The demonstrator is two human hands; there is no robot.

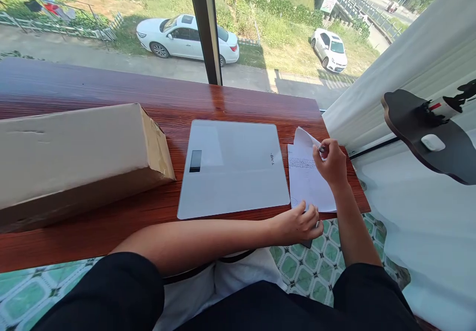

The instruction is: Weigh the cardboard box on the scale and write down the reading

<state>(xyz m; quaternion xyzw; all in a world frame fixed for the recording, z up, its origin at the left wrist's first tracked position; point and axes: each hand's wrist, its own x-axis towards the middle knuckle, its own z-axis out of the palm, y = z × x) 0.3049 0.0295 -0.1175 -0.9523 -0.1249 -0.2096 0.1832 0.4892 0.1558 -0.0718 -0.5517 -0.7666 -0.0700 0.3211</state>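
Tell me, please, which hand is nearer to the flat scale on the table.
Left. The left hand is by the near right corner of the scale; the right hand is farther right, with part of the paper between.

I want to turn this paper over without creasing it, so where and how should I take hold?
Lightly pinch the paper by its raised upper left corner, coming from the upper left. That corner bends up while the lower part looks flat, so it should be easiest to get under. The table shows on that side, whereas the right grip is at the upper right.
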